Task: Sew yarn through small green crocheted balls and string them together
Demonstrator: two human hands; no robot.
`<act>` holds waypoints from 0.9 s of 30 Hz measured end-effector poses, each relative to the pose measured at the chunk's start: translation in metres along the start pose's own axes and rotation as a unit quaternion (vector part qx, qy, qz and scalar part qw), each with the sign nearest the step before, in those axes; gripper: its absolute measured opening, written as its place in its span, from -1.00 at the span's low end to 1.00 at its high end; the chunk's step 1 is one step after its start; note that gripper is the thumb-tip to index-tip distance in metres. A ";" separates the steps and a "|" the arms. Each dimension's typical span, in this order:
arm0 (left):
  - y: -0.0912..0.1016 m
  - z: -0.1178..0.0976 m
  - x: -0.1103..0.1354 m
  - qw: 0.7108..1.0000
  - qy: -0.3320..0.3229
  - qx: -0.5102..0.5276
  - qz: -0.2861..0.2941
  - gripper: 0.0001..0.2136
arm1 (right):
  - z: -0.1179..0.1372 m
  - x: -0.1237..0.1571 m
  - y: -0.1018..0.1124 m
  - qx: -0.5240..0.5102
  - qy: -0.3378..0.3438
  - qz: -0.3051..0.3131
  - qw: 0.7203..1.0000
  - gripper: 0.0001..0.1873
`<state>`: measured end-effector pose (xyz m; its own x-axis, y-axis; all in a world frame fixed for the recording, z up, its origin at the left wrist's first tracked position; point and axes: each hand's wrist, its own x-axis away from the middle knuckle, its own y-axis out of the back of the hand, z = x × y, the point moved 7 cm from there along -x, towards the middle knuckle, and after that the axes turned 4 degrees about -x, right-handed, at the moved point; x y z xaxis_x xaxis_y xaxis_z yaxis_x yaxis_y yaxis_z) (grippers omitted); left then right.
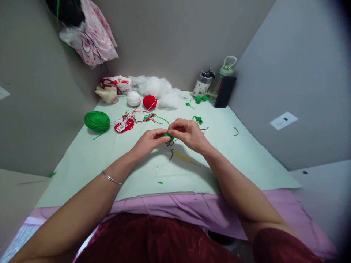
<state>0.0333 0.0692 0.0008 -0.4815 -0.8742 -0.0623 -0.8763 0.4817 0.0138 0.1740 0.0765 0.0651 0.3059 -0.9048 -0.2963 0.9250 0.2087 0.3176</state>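
My left hand [149, 142] and my right hand [186, 134] meet over the middle of the pale green mat [90, 160]. Both pinch a small green crocheted piece [168, 135] between their fingertips, and dark thread ends hang below it. A yellow-handled crochet hook [181, 157] lies on the mat just beneath my right hand. A silver bangle sits on my left wrist.
A green yarn ball [97, 121] lies at the left. Red yarn ball [149, 102], white yarn ball [133, 98] and white stuffing [155, 87] sit at the back. Tangled red, white and green threads [128, 122] lie between. Bottles [203, 84] and a dark phone [225, 91] stand back right.
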 end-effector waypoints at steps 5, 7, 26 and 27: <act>-0.011 0.004 0.002 0.999 0.030 -0.013 0.023 -0.66 | 0.018 -0.001 0.067 -0.139 0.042 -0.203 0.968 -0.69; -0.009 0.003 0.002 0.999 0.029 0.007 0.018 -0.66 | 0.009 -0.002 0.074 -0.194 -0.018 -0.173 0.965 -0.57; 0.016 -0.020 0.016 0.979 0.064 -0.018 0.191 -0.74 | -0.079 0.054 0.287 -0.147 -0.024 -0.409 0.900 -0.28; 0.015 -0.019 0.016 0.979 0.069 -0.013 0.190 -0.74 | -0.080 0.051 0.285 -0.150 -0.025 -0.406 0.901 -0.29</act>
<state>0.0120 0.0616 0.0187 -0.7697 -0.6324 0.0878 -0.6321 0.7741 0.0344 0.4718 0.1192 0.0684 -0.5031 -0.8185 -0.2772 0.8607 -0.4458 -0.2459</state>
